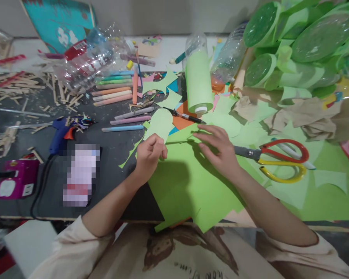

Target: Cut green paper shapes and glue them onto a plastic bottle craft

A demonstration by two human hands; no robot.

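Observation:
My left hand point(151, 153) is closed, fingers curled, on a pale green paper cutout point(160, 123) with a rounded end that stands up past the knuckles. A thin green strip point(178, 142) runs from this hand toward the right fingertips. My right hand point(216, 149) has its fingers stretched out and apart, hovering over a large green paper sheet point(174, 190); whether a fingertip touches the strip is hard to make out. Just beyond it lies a black pen point(189, 116). Scissors with red and yellow handles point(275, 157) rest right of that hand.
A bottle wrapped in green paper point(198, 81) lies behind the hands. Green-wrapped bottle pieces point(293, 50) are piled at back right, near crumpled brown paper point(302, 116). On the left are markers point(113, 93), a blue glue gun point(59, 133), a phone point(80, 176) and a purple box point(17, 179).

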